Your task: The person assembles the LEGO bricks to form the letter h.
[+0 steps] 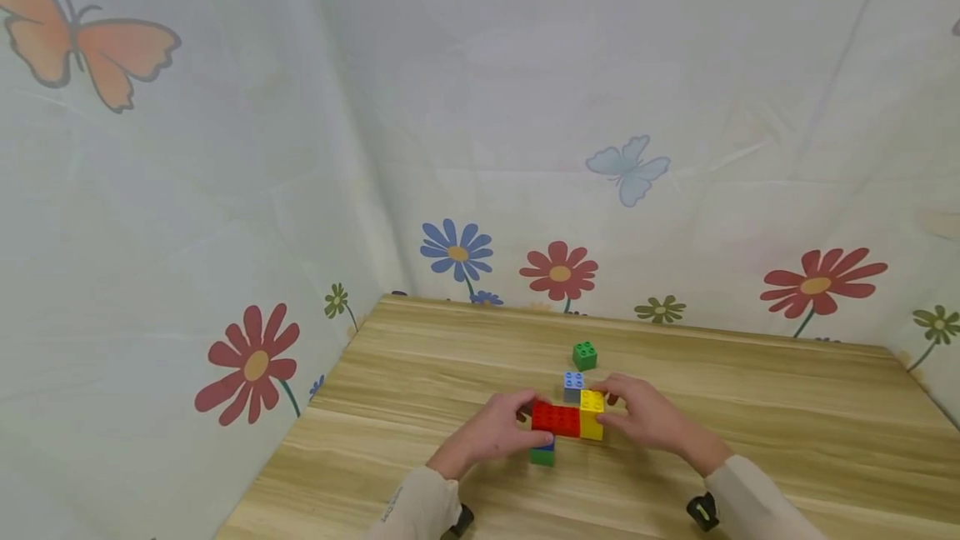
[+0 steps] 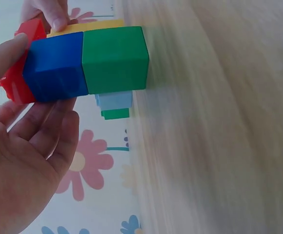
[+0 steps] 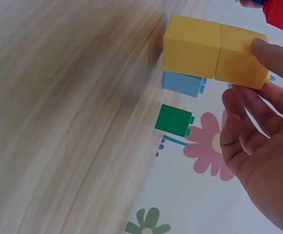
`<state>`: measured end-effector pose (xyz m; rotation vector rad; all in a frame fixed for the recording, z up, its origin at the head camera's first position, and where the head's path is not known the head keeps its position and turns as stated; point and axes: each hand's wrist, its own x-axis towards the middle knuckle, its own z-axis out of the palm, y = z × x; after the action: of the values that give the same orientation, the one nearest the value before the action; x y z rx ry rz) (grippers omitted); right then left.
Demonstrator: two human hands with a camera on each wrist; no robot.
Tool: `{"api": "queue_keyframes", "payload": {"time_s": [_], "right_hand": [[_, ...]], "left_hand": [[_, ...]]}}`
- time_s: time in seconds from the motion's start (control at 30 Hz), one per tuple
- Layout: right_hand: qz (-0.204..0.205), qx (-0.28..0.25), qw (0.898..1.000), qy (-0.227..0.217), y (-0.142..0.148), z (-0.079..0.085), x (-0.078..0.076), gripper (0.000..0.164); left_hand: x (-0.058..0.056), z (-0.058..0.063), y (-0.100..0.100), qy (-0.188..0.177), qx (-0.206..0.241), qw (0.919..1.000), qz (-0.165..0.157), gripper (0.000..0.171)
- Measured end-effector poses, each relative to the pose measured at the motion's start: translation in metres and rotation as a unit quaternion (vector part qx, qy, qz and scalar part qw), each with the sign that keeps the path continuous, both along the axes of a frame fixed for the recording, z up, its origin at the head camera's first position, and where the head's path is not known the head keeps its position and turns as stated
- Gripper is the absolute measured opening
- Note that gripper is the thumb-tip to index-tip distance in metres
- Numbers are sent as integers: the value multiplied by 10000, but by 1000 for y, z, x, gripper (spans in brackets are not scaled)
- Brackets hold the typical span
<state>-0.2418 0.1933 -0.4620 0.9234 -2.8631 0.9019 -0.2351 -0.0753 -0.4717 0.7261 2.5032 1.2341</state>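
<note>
A long red brick [image 1: 553, 420] lies on top of a stack made of a blue brick [image 2: 56, 67] over a green brick [image 2: 116, 59]. My left hand [image 1: 497, 428] holds the red brick, its thumb on the near side and its fingers behind. Right beside the red brick's right end stands a stack of two yellow bricks [image 3: 192, 48]. The thumb and fingers of my right hand [image 1: 647, 417] pinch the upper yellow brick. Just behind the yellow stack is a light blue brick [image 1: 573, 387].
A small green brick [image 1: 584, 356] sits farther back on the wooden table [image 1: 420, 357]. White cloth [image 1: 517, 107] printed with flowers and butterflies hangs behind the table and along its left side.
</note>
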Motion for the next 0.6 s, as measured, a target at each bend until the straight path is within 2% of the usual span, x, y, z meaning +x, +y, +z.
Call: {"api": "queue_keyframes", "payload": {"time_s": [0.2,0.4,0.6], "right_hand": [[36,31,9999,-124,8,2,6,35],[80,99,9997,-188,13,2,11,35],[196,52,9988,-436,16,4,17,36]], "left_hand": [[2,8,8,96,-166,9998,59,48],[2,12,16,288,-299,9991,-75,44],[3,14,19,224,-303,9991,-168,35]]}}
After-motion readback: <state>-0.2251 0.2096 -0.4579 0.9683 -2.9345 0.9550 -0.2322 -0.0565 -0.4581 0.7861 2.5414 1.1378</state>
